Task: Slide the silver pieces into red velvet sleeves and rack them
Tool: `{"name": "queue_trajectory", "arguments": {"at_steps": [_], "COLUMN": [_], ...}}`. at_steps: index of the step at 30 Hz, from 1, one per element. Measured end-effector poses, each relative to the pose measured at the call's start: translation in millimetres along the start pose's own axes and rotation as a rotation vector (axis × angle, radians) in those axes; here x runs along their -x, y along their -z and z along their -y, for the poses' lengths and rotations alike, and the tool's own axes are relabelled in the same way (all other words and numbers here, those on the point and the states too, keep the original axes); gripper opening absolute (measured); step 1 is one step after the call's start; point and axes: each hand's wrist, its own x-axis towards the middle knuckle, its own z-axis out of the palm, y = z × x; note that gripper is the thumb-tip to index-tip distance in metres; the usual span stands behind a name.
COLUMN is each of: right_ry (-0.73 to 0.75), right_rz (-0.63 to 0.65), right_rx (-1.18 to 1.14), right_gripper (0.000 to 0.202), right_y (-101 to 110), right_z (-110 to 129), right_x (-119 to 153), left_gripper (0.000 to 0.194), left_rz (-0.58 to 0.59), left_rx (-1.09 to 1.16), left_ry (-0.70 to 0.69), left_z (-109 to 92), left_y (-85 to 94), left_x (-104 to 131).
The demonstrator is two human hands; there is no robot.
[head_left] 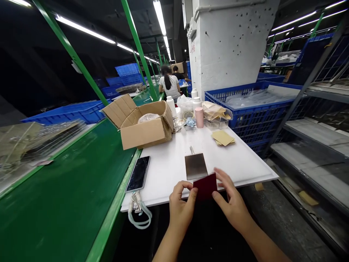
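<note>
A dark red square piece (205, 187) is held tilted over the front edge of the white table (166, 163). My left hand (183, 202) pinches its left side between thumb and fingers. At its right side is my right hand (231, 203), fingers spread, with the thumb near the lower right edge and the fingertips by the top corner. Just beyond the piece, a brownish square plate (196, 166) lies on the table, with a small metal part (192, 149) behind it.
A phone (138, 174) with a pale cord lies left. Behind stand an open cardboard box (145, 136), a pink bottle (199, 117) and white bottles. Yellowish sheets (223, 138) lie right. A green conveyor (68, 189) runs left; a blue crate (245, 120) stands right. A person (169, 87) sits ahead.
</note>
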Motion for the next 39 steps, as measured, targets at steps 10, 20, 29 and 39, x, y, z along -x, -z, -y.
{"name": "queue_trajectory", "arguments": {"at_steps": [10, 20, 29, 39], "right_ry": [0.154, 0.164, 0.163, 0.155], "right_rz": [-0.123, -0.207, -0.215, -0.223], "right_rx": [0.128, 0.114, 0.102, 0.125], "right_gripper": [0.014, 0.014, 0.014, 0.017], "right_y": [-12.3, -35.0, -37.9, -37.9], "right_z": [-18.0, -37.5, -38.7, -38.5], "right_x": [-64.4, -77.1, -78.8, -79.4], "left_gripper": [0.027, 0.029, 0.028, 0.028], "left_rz": [-0.104, -0.229, -0.276, -0.259], "left_rx": [-0.050, -0.197, -0.203, -0.175], "left_ry": [-0.004, -0.051, -0.101, -0.080], "left_z": [1.9, 26.0, 31.9, 29.4], "left_y": [-1.3, -5.6, -8.3, -8.3], "left_x": [-48.2, -75.5, -76.3, -76.6]}}
